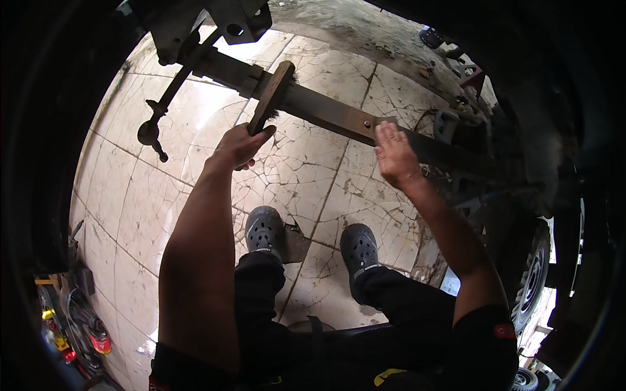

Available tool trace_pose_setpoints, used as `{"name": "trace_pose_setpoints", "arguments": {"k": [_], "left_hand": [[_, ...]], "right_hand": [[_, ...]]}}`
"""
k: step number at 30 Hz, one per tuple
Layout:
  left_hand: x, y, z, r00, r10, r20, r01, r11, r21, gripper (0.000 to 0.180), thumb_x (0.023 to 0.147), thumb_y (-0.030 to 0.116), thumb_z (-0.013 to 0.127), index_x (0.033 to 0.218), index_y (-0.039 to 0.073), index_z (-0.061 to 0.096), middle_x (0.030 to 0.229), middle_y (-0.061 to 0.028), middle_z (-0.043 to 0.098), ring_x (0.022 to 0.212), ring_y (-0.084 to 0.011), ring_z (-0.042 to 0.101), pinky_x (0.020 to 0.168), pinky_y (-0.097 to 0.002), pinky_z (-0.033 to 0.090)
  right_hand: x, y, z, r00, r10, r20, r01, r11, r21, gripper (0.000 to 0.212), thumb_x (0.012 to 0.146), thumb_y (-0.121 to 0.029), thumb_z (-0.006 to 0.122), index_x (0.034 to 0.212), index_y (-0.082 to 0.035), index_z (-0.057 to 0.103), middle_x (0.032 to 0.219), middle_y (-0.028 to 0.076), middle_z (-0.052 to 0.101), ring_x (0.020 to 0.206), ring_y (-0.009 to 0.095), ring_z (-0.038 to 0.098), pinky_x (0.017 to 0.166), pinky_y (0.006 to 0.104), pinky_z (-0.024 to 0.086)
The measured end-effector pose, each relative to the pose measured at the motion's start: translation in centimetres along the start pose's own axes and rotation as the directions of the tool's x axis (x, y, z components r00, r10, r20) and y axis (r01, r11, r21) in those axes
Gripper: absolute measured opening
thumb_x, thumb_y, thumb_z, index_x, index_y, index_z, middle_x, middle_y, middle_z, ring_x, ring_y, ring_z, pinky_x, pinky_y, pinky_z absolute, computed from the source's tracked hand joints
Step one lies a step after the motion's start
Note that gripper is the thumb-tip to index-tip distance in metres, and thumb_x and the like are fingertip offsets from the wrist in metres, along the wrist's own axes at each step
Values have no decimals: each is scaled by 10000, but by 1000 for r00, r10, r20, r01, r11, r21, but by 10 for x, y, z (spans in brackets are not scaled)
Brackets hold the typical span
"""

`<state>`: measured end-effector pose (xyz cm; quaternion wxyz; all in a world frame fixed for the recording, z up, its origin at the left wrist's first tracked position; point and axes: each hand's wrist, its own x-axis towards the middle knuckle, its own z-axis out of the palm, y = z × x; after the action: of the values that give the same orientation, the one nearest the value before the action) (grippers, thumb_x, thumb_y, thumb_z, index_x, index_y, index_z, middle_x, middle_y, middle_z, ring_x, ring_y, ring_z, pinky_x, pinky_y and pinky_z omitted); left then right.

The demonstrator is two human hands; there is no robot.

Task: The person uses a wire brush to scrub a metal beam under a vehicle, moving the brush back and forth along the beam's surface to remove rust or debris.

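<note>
A long dark metal beam (319,106), perhaps an axle, crosses in front of me from the upper left to the right. My left hand (241,147) is closed round the near end of a wooden-backed brush (271,96). Its dark bristles face right and touch or nearly touch the beam; the exact contact is hidden. My right hand (396,155) lies with fingers stretched out at the beam's near edge, beside a brownish section with a small round bolt or hole (367,124). A small flat grey piece shows just past those fingertips.
At the upper left, a rod with a ball-shaped joint (149,133) hangs below a metal bracket (242,26). The cracked tile floor (300,173) lies under the beam. Tools and cables (85,319) are at the lower left; a tyred wheel (533,277) stands at the right.
</note>
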<state>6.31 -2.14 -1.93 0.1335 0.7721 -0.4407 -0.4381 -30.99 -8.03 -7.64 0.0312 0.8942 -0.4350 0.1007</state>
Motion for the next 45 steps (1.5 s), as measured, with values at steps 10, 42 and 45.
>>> {"name": "trace_pose_setpoints", "arguments": {"k": [10, 42, 45], "left_hand": [[-3, 4, -2, 1000, 8, 7, -8, 1000, 25, 618, 849, 655, 595, 1067, 76, 587, 683, -77, 605, 563, -147, 622, 476, -287, 499], [-3, 2, -3, 999, 31, 23, -31, 999, 22, 593, 875, 615, 592, 1025, 43, 569, 649, -49, 570, 533, -139, 605, 461, -280, 482], [3, 3, 1, 999, 25, 24, -26, 1000, 11, 590, 875, 615, 592, 1042, 50, 570, 659, -53, 572, 532, -141, 604, 460, -279, 483]], "right_hand": [[-2, 5, 1, 998, -56, 15, 55, 998, 32, 536, 1005, -309, 394, 1413, 40, 402, 1488, 250, 364, 1401, 396, 321, 1152, 504, 242], [4, -18, 8, 972, -236, 4, 235, 971, 38, 548, 1012, -269, 401, 1471, 17, 312, 1521, 210, 328, 1435, 347, 276, 1177, 467, 208], [-11, 1, -2, 983, -181, 14, 179, 982, 63, 540, 1018, -263, 401, 1458, 39, 317, 1507, 224, 342, 1424, 361, 292, 1167, 472, 224]]}}
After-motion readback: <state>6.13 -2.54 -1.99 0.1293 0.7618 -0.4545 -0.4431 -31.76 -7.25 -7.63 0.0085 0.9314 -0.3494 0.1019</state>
